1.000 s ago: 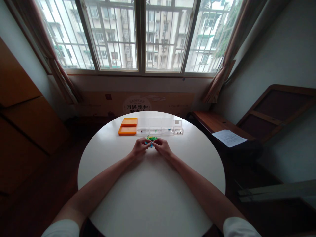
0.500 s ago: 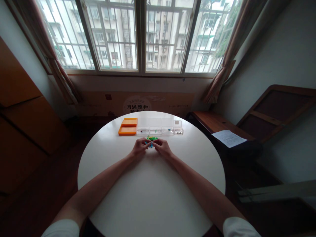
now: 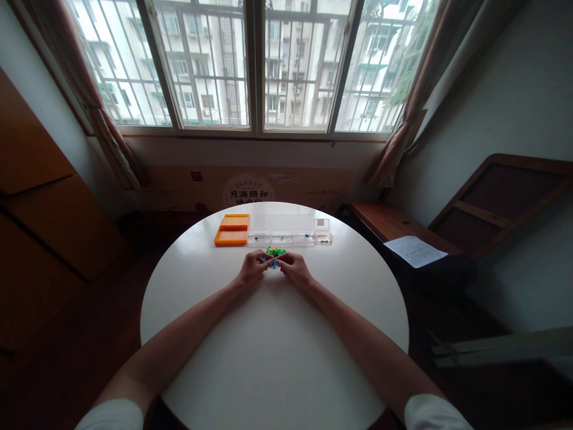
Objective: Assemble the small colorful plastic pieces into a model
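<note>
A small heap of green and yellow pieces [image 3: 276, 251] lies on the white round table, with blue pieces [image 3: 273, 264] at its near side. My left hand [image 3: 253, 267] is at the heap's left, thumb and fingers pinched together. From the right my right hand [image 3: 294, 267] meets it, also in a pinch, the fingertips of both hands almost touching over the blue pieces. Whatever the fingertips hold is too small to name. Just beyond the heap stands a row of clear lidded boxes [image 3: 281, 241], with a few tiny bits inside. An open orange box [image 3: 231, 242] adjoins them on the left.
A smaller clear box [image 3: 323, 238] with its lid up ends the row at the right. The white table [image 3: 273, 352] has a curved edge all round. Right of it, a printed sheet [image 3: 415, 251] lies on a wooden bench [image 3: 380, 216]. A barred window is ahead.
Hardly anything differs. Both hands keep their place at the heap, with only a slight shift at the fingertips.
</note>
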### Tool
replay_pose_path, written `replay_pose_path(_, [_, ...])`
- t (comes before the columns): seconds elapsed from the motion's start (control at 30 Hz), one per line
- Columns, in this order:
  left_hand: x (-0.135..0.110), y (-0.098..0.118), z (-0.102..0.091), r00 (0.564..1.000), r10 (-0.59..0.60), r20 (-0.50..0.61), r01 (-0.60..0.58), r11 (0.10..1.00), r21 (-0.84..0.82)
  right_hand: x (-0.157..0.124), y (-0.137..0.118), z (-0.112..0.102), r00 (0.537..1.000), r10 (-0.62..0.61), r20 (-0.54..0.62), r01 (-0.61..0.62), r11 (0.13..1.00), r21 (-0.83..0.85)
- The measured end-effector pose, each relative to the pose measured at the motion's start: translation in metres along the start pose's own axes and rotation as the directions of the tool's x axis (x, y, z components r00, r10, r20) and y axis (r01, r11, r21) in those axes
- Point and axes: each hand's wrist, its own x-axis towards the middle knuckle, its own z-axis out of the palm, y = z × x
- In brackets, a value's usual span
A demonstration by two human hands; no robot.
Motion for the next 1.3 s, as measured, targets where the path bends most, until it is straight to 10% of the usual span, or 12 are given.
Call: replay_pose_path(1.3, [0.0,0.009,0.0,0.999,-0.005,0.04,0.009,0.995,-0.096,-0.001,-0.003,0.001,1.0,-0.001,0.009,0.001,1.0,0.027])
